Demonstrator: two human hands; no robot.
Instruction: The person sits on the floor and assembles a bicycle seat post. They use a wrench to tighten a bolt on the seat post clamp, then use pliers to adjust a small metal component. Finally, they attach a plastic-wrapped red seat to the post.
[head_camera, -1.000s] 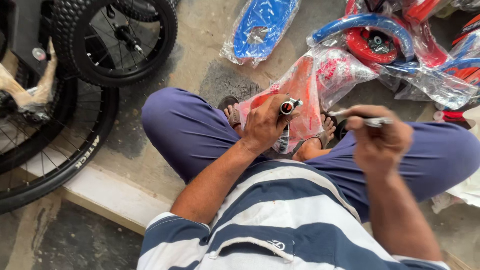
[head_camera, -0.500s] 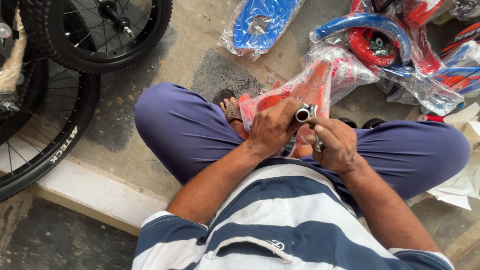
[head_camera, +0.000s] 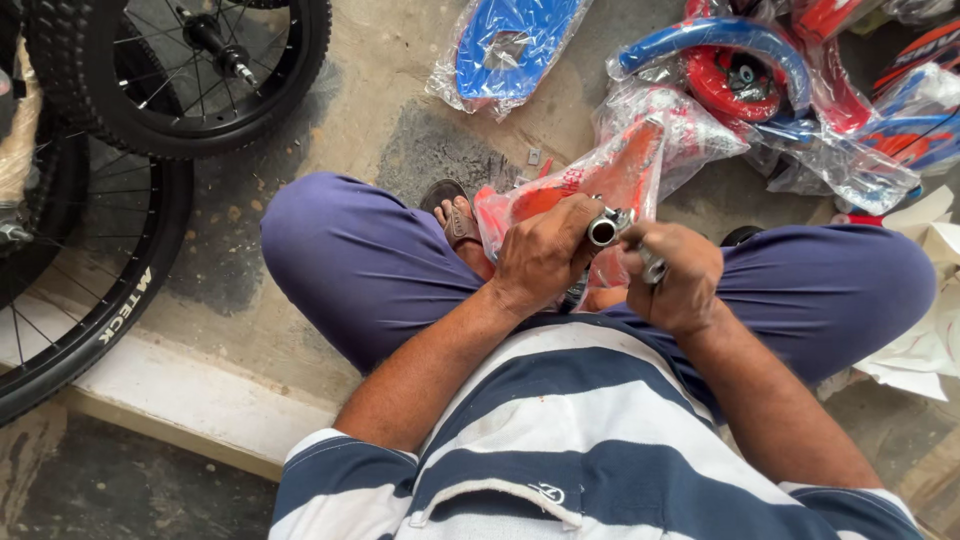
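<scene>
Two black bicycle wheels (head_camera: 150, 90) with knobbly tyres fill the upper left of the frame, leaning over a pale concrete floor (head_camera: 380, 90). Across the upper right lies a heap of blue and red bike parts in clear plastic bags (head_camera: 790, 90).

At the centre, in the lap of the seated person, sits the red bicycle frame piece wrapped in plastic (head_camera: 600, 170), slanting up toward the heap. The left hand (head_camera: 545, 255) is closed around its near end, just under a short metal tube end (head_camera: 603, 231) that pokes out between thumb and fingers. The right hand (head_camera: 680, 280) is curled into a loose fist touching that tube from the right, gripping a small silvery metal piece (head_camera: 652, 268); whether it is a tool or a fastener is too small to tell.

The step in hand looks like fitting or tightening something at the tube end. The next move would call for the left hand bracing the frame firmly while the right lines its piece up squarely with the opening.
</scene>
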